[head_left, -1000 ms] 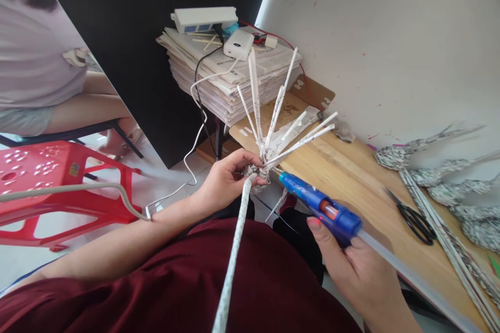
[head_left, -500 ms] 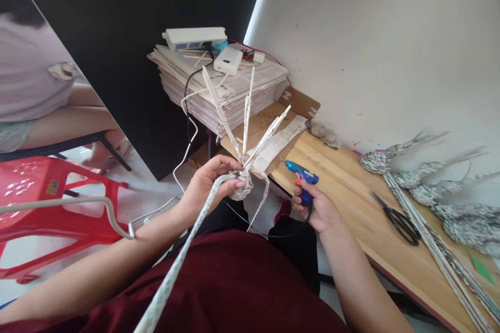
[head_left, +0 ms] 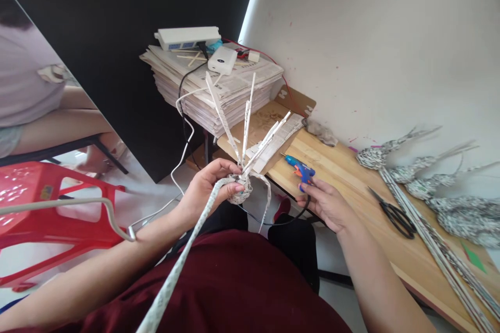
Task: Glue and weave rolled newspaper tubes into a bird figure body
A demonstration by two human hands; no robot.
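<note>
My left hand [head_left: 211, 182] pinches a small woven piece of rolled newspaper [head_left: 239, 192] above my lap. Several paper sticks [head_left: 247, 130] stand up from it in a fan. One long paper strip [head_left: 183, 255] runs from the hand toward my body, and a shorter bent strip [head_left: 269, 197] hangs on the right. Over the table's near edge is a blue glue gun [head_left: 302, 170], its nozzle pointing left and away. My right hand [head_left: 326, 200] has its fingertips at the bottom of the gun's handle in a loose hold, with the lower fingers stretched out.
On the wooden table [head_left: 351, 187] lie black scissors [head_left: 394, 213], long paper rods [head_left: 437, 250] and several woven paper pieces [head_left: 373, 156]. A newspaper stack [head_left: 187, 93] carries a power strip [head_left: 187, 38] and a white device [head_left: 222, 60]. Left are a red stool [head_left: 58, 208] and a seated person [head_left: 35, 88].
My right hand has slid down the glue gun's handle, its grip loosened and fingers straightened. My left hand keeps hold of the woven piece. The view has shifted slightly.
</note>
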